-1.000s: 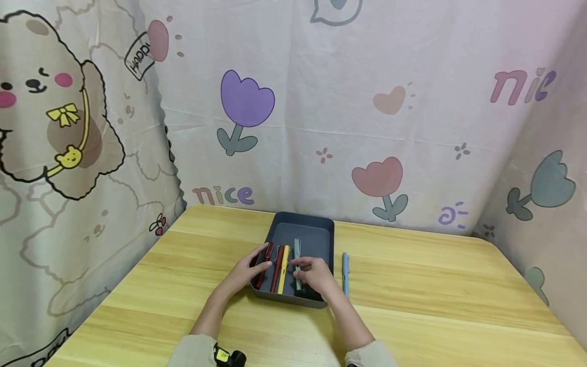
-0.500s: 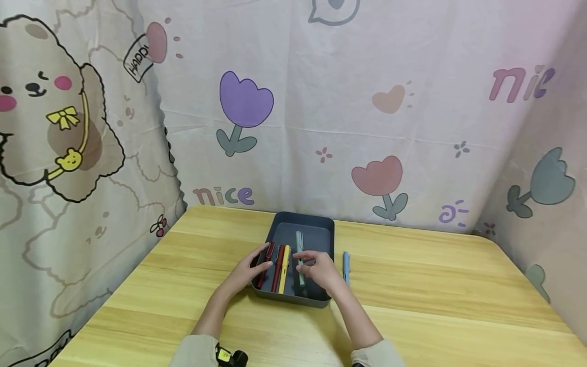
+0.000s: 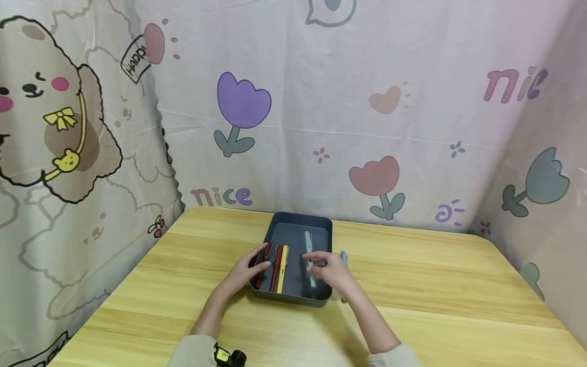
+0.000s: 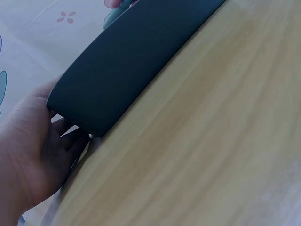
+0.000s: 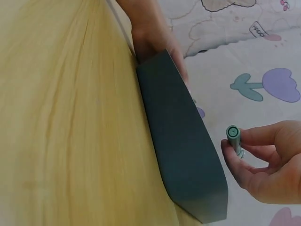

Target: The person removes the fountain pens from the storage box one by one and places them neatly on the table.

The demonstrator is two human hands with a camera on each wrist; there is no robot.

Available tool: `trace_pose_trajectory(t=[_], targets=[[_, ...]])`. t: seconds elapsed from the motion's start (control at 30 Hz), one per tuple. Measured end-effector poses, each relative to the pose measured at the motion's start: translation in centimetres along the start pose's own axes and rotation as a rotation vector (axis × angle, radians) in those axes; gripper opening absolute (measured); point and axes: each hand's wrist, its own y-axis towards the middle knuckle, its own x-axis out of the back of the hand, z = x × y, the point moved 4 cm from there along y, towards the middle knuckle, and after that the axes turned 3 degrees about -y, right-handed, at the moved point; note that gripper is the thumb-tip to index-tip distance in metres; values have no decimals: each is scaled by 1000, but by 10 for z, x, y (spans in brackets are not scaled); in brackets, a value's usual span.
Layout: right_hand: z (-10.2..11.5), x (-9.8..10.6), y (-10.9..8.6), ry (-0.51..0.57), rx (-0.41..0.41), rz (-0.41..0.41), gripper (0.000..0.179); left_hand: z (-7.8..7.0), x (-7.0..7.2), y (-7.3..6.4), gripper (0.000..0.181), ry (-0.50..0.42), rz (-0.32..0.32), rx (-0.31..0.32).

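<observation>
A dark grey tray [image 3: 290, 299] lies on the table. My left hand [image 3: 240, 275] grips its left side, with the thumb over the rim beside a dark red pen [image 3: 268, 251]. In the left wrist view, fingers of the left hand [image 4: 28, 150] show along the tray's outer wall. A second dark red pen [image 3: 276, 272] and a yellow pen [image 3: 283, 272] lie side by side in the tray. My right hand [image 3: 337, 274] pinches a light green pen [image 3: 308, 243] over the tray's right part. The right wrist view shows this pen [image 5: 233, 133] end-on between thumb and fingers, above the rim.
A blue pen [image 3: 344, 256] lies on the wooden table [image 3: 426, 285] just right of the tray, partly hidden by my right hand. A printed cloth [image 3: 302, 102] hangs behind the table and along both sides.
My right hand has moved right with the light green pen, from near the yellow pen to the tray's right part. My left hand has stayed at the tray's left side.
</observation>
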Motion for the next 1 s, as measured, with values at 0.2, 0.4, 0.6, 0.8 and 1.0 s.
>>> trace_pose_trajectory(t=[0.2,0.4,0.6,0.8,1.0], targets=[[-2,11,-7,-3,-26,-24,31,1,0,0,62,3,-3,1],[-7,21,-14,-7,-60,-77,31,1,0,1,62,17,0,-7],[-11,29,-19,-13,-47,-100,31,0,0,0,62,18,-4,-8],[-19,38,-23,-13,-53,-137,31,0,0,0,63,24,-3,-9],[-23,45,-27,-22,-70,-178,31,2,0,1,62,30,-2,-8]])
